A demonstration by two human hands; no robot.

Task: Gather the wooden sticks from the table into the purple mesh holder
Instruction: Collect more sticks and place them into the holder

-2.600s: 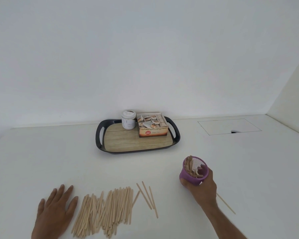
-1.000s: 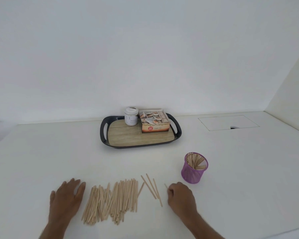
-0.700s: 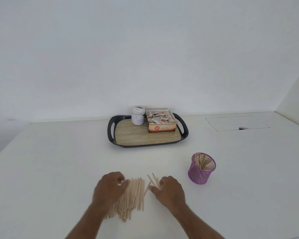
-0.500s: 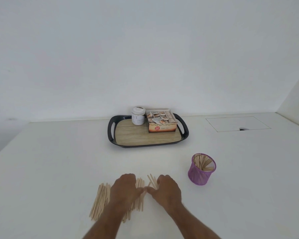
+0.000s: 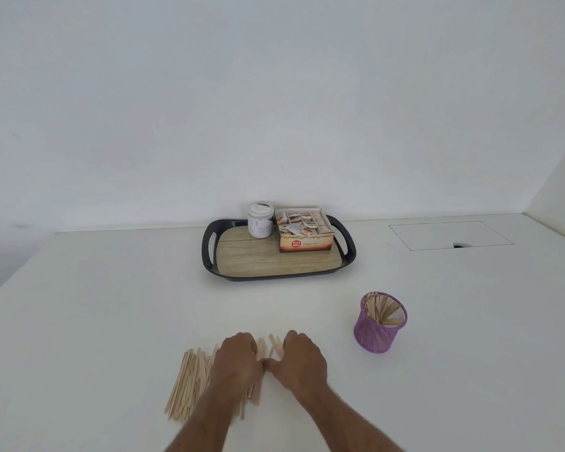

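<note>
A pile of flat wooden sticks (image 5: 190, 383) lies on the white table (image 5: 95, 321) near its front edge. My left hand (image 5: 237, 360) sits on the right part of the pile, fingers curled down over the sticks. My right hand (image 5: 302, 360) is right beside it, fingers curled over a few sticks whose tips (image 5: 273, 341) poke out between the hands. The thumbs meet in the middle. The purple mesh holder (image 5: 377, 334) stands upright to the right, apart from my hands, with several sticks inside.
A black tray with a wooden floor (image 5: 274, 259) stands at the back centre, carrying a white jar (image 5: 260, 220) and an open tea-bag box (image 5: 304, 234). A rectangular hatch (image 5: 450, 234) is set in the table at the back right.
My right hand let go of the holder and came left to the loose sticks. My left hand slid right onto the pile. Both hands have closed together over the sticks.
</note>
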